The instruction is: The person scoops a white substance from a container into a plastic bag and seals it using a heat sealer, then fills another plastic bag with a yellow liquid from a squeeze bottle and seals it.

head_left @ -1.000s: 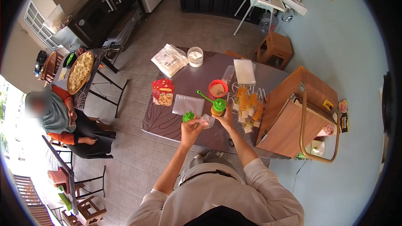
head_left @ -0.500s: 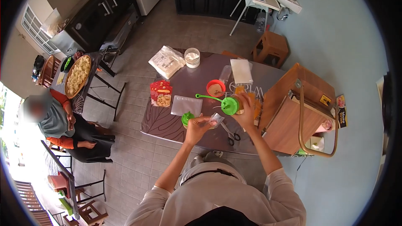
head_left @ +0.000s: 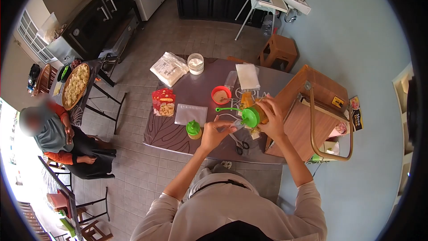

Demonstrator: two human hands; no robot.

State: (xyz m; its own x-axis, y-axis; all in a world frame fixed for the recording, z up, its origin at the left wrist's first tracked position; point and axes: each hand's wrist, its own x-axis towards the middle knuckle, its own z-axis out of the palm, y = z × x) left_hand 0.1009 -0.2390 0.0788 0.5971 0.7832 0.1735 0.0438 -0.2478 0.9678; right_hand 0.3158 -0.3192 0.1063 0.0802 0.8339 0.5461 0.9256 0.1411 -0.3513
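Note:
My right hand [head_left: 272,119] is wrapped round a squeeze bottle [head_left: 251,117] with a bright green lid and a strap-like cap hanging out to the left. The bottle is tilted, its lid end toward my left hand [head_left: 215,134]. Thumb and fingers of that hand pinch a small clear plastic bag [head_left: 239,123], right at the bottle's nozzle. A second green-lidded bottle [head_left: 193,129] stands upright on the table, left of my left hand. Scissors [head_left: 240,144] with black handles lie below the bag. Behind the hands is a red bowl [head_left: 215,89] of light brown contents with a spoon in it.
On the table [head_left: 167,134] lie clear plastic bags [head_left: 191,114], red printed packets [head_left: 163,98], a white package [head_left: 169,68] and a stack of white sheets [head_left: 247,76]. A jar [head_left: 195,64] holds white powder. A wooden cabinet [head_left: 307,120] borders the right; a person [head_left: 58,129] sits at left.
The bottle in my right hand has tipped over toward the bag, and my left hand has brought the bag to its nozzle. The whole view has shifted slightly.

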